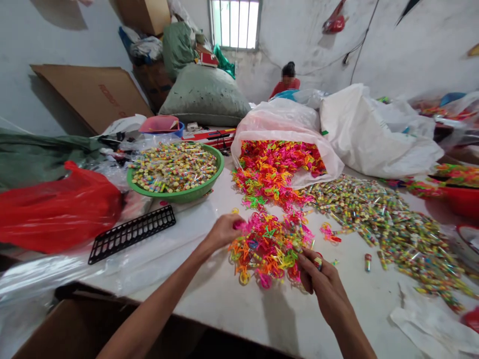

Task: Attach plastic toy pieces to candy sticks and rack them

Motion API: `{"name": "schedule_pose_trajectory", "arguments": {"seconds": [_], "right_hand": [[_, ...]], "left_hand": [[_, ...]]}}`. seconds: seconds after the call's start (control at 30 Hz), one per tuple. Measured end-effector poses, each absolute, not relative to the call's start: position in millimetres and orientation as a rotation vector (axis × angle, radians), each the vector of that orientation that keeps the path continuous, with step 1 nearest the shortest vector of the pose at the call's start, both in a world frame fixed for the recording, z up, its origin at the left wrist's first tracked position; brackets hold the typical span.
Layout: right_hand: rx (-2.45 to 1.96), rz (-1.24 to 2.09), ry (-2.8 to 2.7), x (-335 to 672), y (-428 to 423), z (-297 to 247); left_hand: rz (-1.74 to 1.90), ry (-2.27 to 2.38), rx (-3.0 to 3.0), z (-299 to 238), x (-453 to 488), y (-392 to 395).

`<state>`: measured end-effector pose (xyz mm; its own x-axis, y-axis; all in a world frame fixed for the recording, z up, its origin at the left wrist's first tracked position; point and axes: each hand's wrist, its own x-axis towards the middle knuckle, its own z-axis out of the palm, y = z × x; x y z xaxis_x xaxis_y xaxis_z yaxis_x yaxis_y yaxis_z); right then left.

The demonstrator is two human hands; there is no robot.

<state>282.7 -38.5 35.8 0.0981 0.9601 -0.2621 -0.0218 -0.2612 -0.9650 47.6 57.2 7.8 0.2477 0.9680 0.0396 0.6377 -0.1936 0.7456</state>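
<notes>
A heap of bright plastic pieces (pixel 267 249) in pink, orange, yellow and green lies on the white table in front of me, with a few small tubes mixed in. At its left edge is my left hand (pixel 224 232), its fingers closed in a pinch on a pink plastic piece (pixel 239 226). My right hand (pixel 322 279) is at the right edge of the heap, fingers closed; a small capped tube (pixel 318 261) shows between them. Behind the heap, more of these pieces spill from an open white sack (pixel 243 142).
A green basin (pixel 202 192) full of small tubes stands at the left, near a black slotted tray (pixel 132 234) and a red plastic bag (pixel 60 209). Loose tubes (pixel 389 224) spread across the right. Another person (pixel 286 85) is at the back.
</notes>
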Motion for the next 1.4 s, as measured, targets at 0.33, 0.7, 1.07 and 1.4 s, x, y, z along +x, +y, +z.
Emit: {"name": "schedule_pose_trajectory", "arguments": {"seconds": [0.33, 0.7, 1.07, 1.4], "right_hand": [[-1.445, 1.411, -1.303, 285, -40, 38], [-1.237, 1.534, -0.983, 293, -44, 24], [-1.109, 1.672, -0.819, 295, -41, 17], [-1.298, 1.425, -1.102, 286, -46, 18]], "left_hand": [[0.753, 0.84, 1.274, 26, 106, 0], [0.81, 0.794, 0.854, 12, 119, -4], [0.832, 0.746, 0.705, 15, 124, -6], [0.882, 0.88, 0.907, 9, 119, -14]]}}
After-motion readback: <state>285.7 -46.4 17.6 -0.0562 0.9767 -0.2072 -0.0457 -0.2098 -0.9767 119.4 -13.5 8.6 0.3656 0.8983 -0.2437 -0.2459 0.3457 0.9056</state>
